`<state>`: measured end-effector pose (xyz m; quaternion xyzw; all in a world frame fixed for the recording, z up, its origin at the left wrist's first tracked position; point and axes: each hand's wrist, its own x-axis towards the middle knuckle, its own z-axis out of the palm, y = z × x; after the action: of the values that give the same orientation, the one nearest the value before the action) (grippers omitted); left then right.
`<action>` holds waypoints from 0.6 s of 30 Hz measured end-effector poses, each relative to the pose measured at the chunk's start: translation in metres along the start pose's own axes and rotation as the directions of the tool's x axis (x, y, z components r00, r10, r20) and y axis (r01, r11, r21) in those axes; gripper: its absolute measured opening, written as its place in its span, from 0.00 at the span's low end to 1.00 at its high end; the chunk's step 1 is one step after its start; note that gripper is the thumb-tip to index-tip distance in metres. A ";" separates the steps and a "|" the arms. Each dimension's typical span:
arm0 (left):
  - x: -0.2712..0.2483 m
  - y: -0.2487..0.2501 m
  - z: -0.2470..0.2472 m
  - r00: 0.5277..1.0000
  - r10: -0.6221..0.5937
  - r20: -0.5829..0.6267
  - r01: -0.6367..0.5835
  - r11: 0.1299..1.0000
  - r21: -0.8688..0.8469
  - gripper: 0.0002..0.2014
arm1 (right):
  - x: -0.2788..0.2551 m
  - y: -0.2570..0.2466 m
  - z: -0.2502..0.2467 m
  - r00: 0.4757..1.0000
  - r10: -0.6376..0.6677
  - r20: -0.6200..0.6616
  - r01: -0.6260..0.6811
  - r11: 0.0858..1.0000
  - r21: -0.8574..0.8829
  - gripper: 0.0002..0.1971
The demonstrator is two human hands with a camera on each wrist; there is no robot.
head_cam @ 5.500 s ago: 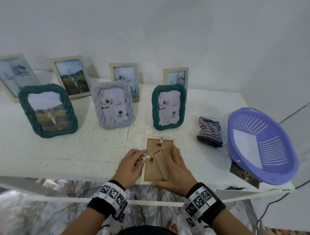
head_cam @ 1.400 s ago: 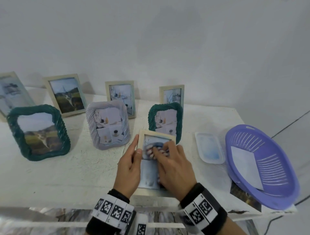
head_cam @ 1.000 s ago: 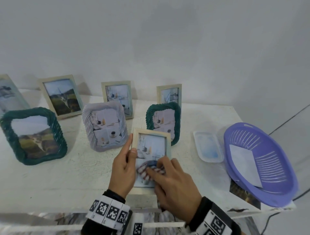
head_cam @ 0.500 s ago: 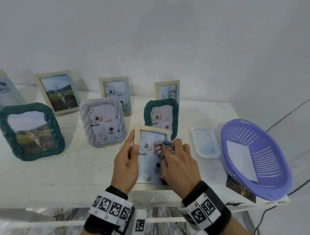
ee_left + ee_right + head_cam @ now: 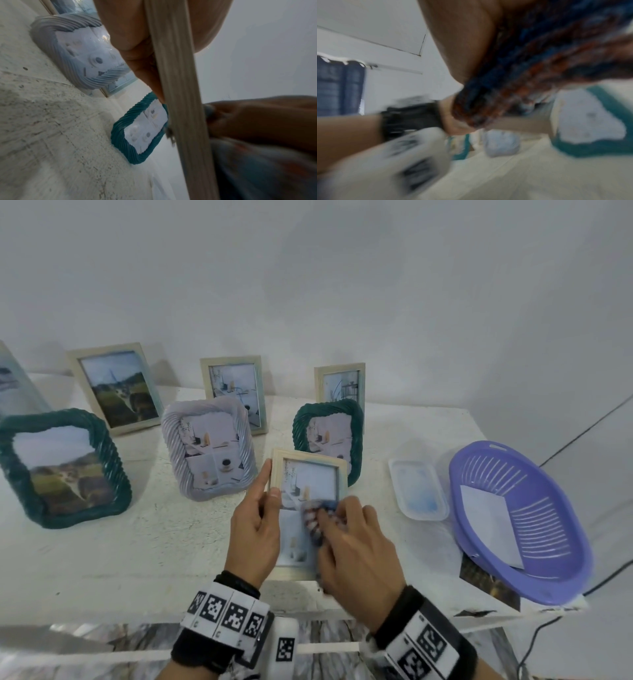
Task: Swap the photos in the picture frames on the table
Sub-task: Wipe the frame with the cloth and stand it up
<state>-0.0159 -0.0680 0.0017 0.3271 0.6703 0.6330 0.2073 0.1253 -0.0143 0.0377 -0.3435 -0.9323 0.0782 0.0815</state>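
A small pale wooden picture frame (image 5: 308,463) with a light interior photo is held tilted above the table's front edge. My left hand (image 5: 255,525) grips its left side, thumb on the front; the left wrist view shows that frame edge (image 5: 180,94) between thumb and fingers. My right hand (image 5: 352,542) presses a striped cloth (image 5: 317,517) against the glass; in the right wrist view the cloth (image 5: 539,67) is bunched in the curled fingers and blurred. Other frames stand behind: a dark green one (image 5: 327,436), a lilac one (image 5: 209,446), a large green one (image 5: 65,467).
Three wooden frames (image 5: 116,386) (image 5: 236,392) (image 5: 340,383) lean at the wall. A clear plastic lid (image 5: 419,489) lies right of the held frame. A purple basket (image 5: 513,518) holding a white sheet sits at the table's right end, over a dark photo (image 5: 486,583).
The frame lay face down 5.5 s ago; it is now face up and tilted. The cloth has left the table and my right hand rubs it over the glass, now lower than half a second ago.
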 end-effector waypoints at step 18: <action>0.006 0.000 -0.001 0.999 -0.035 -0.015 0.035 0.999 -0.036 0.21 | 0.016 0.018 -0.015 0.994 -0.087 0.072 0.086 0.996 0.020 0.19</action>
<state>-0.0206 -0.0647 0.0030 0.3065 0.6661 0.6438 0.2188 0.1273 0.0106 0.0502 -0.2990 -0.9480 0.0948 0.0537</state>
